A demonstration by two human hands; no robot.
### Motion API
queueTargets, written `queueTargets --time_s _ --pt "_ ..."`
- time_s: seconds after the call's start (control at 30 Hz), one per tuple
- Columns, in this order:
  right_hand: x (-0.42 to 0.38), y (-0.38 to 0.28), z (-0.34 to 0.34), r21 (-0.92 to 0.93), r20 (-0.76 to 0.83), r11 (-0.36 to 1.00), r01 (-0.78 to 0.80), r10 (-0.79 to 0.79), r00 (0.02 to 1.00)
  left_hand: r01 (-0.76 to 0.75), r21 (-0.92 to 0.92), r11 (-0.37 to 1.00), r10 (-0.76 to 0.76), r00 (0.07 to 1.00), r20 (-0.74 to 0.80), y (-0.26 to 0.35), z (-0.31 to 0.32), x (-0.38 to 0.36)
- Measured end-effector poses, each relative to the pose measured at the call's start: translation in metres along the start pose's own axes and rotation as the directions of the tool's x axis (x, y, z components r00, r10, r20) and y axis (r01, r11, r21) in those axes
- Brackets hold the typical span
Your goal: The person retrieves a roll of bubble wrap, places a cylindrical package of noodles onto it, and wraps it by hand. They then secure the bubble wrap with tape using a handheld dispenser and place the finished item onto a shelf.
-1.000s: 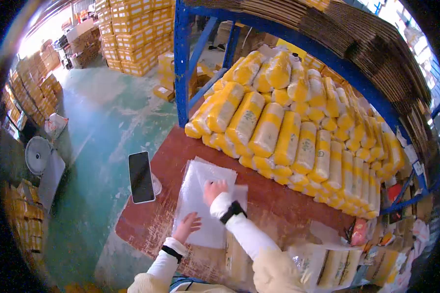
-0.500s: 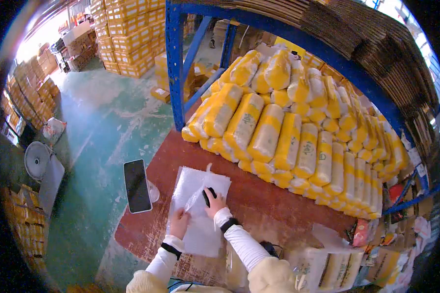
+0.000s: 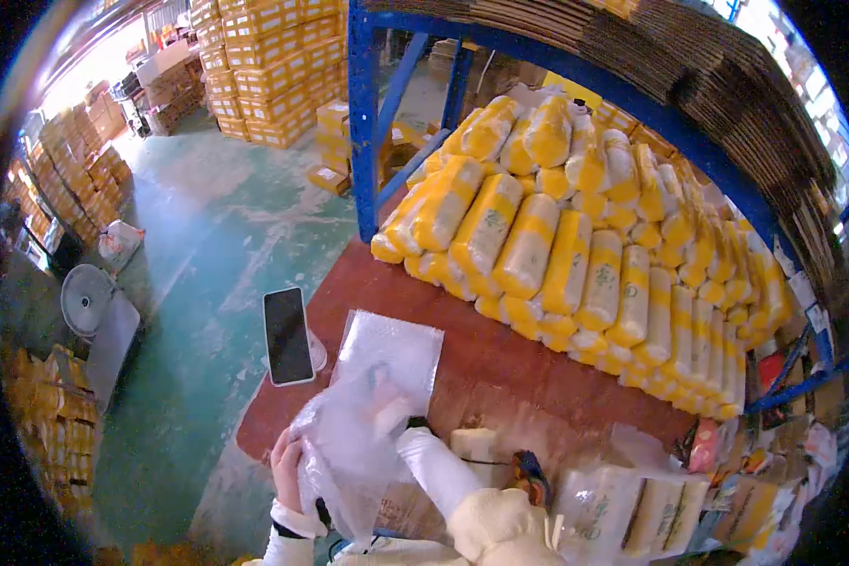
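My left hand (image 3: 286,464) grips the edge of a clear plastic bag (image 3: 328,429) at the front left of the red table (image 3: 481,377). My right hand (image 3: 385,407) is inside or behind the clear film, which blurs its fingers; what it holds cannot be made out. Beneath and beyond it lies a flat sheet of bubble wrap (image 3: 391,344).
A phone (image 3: 288,337) stands at the table's left edge. Yellow-taped wrapped rolls (image 3: 524,247) are piled at the back right, under a blue rack (image 3: 361,123). Wrapped packages (image 3: 599,509) lie at the front right. Stacked cartons (image 3: 264,71) stand behind on the green floor.
The clear bag has been lifted off the bubble wrap and spread open. My left hand has moved left and down with its edge. The black object in my right hand no longer shows.
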State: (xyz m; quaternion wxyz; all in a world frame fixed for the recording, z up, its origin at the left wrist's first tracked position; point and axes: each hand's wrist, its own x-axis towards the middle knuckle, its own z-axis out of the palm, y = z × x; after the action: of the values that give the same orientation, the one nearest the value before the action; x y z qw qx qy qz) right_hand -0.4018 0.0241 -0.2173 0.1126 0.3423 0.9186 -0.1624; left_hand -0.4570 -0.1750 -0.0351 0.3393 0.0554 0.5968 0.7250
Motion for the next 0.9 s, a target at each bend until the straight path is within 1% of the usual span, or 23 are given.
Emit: queueTargets --time_s 0.03,0.07,0.1,0.13,0.17,0.2,0.23,0.27,0.3,0.33,0.37,0.43,0.47,0.5,0.57,0.63,0.67,0.73,0.77,0.8,0.83,0.87,0.9 --pt "0.006 0.011 0.02 -0.018 -0.006 1.0 0.017 -0.017 1.0 0.074 -0.1 0.992 -0.074 0.997 0.01 0.007 0.014 -0.005" --pt "-0.003 0.016 0.026 0.103 -0.019 0.994 0.048 -0.046 0.999 0.149 -0.199 0.969 -0.146 0.989 0.028 0.011 0.019 -0.011" --pt "-0.014 0.019 0.025 0.222 -0.032 0.972 0.08 -0.075 0.997 0.225 -0.277 0.934 -0.178 0.967 0.184 0.003 0.012 -0.013" --pt "-0.032 0.029 0.023 0.463 -0.065 0.878 0.124 -0.105 0.992 0.274 -0.347 0.897 -0.185 0.945 0.268 -0.01 0.006 -0.011" --pt "-0.054 0.041 0.011 0.667 -0.11 0.726 0.164 -0.122 0.986 0.329 -0.41 0.851 -0.184 0.917 0.355 -0.025 0.003 -0.008" --pt "-0.079 0.052 -0.009 0.824 -0.163 0.528 0.205 -0.126 0.979 0.387 -0.465 0.796 -0.171 0.881 0.442 -0.03 0.006 -0.009" --pt "-0.106 0.06 -0.028 0.923 -0.218 0.297 0.243 -0.117 0.969 0.349 -0.44 0.827 -0.135 0.884 0.447 -0.036 0.013 -0.014" --pt "-0.135 0.061 -0.05 0.96 -0.269 0.047 0.275 -0.094 0.958 0.363 -0.388 0.847 -0.199 0.895 0.4 -0.029 0.03 -0.022" --pt "-0.18 0.043 -0.089 0.919 -0.158 -0.366 0.144 -0.008 0.987 0.381 -0.332 0.863 -0.264 0.9 0.347 -0.018 0.051 -0.032" --pt "-0.217 0.04 -0.104 0.847 -0.145 -0.527 0.068 -0.106 0.984 0.404 -0.273 0.873 -0.327 0.9 0.287 -0.014 0.061 -0.043" --pt "-0.253 0.042 -0.112 0.747 -0.15 -0.664 -0.023 -0.202 0.968 0.341 -0.277 0.898 -0.234 0.905 0.355 -0.045 0.058 -0.039" --pt "-0.302 0.041 -0.111 0.577 -0.267 -0.815 -0.054 -0.251 0.93 0.344 -0.286 0.895 -0.233 0.905 0.357 -0.072 0.06 -0.047" --pt "-0.317 0.043 -0.105 0.802 -0.189 -0.596 0.033 -0.2 0.961 0.344 -0.291 0.893 -0.231 0.904 0.361 -0.081 0.063 -0.055" --pt "-0.329 0.045 -0.099 0.948 -0.127 -0.307 0.084 -0.122 0.984 0.281 -0.323 0.904 -0.132 0.901 0.414 -0.08 0.076 -0.064" --pt "-0.341 0.062 -0.042 0.852 -0.049 -0.521 0.052 0.02 0.999 0.271 -0.329 0.904 -0.123 0.905 0.408 -0.079 0.092 -0.084" --pt "-0.368 0.058 -0.058 0.708 -0.169 -0.7 0.094 -0.039 0.985 0.232 -0.324 0.917 -0.099 0.92 0.378 -0.073 0.107 -0.105" --pt "-0.381 0.053 -0.069 0.619 -0.238 -0.778 0.104 -0.06 0.969 0.212 -0.29 0.933 -0.094 0.923 0.373 -0.078 0.106 -0.112" --pt "-0.403 0.032 -0.091 0.593 -0.258 -0.78 0.2 0.052 0.965 0.169 -0.217 0.962 -0.08 0.927 0.366 -0.088 0.101 -0.121" --pt "-0.411 0.025 -0.094 0.578 -0.267 -0.777 0.25 0.109 0.958 0.127 -0.189 0.974 -0.055 0.936 0.347 -0.08 0.108 -0.133" --pt "-0.415 0.027 -0.086 0.737 -0.174 -0.621 0.267 0.207 0.963 0.106 -0.191 0.976 -0.033 0.935 0.353 -0.082 0.111 -0.139" --pt "-0.417 0.031 -0.074 0.865 -0.098 -0.441 0.238 0.317 0.943 0.085 -0.194 0.977 -0.01 0.934 0.356 -0.084 0.113 -0.146" --pt "-0.421 0.033 -0.067 0.954 -0.042 -0.25 0.165 0.433 0.9 0.063 -0.199 0.978 0.013 0.934 0.357 -0.086 0.114 -0.152" --pt "-0.427 0.033 -0.072 0.96 -0.059 -0.216 0.18 0.47 0.88 0.079 -0.186 0.979 -0.001 0.922 0.387 -0.088 0.111 -0.157"
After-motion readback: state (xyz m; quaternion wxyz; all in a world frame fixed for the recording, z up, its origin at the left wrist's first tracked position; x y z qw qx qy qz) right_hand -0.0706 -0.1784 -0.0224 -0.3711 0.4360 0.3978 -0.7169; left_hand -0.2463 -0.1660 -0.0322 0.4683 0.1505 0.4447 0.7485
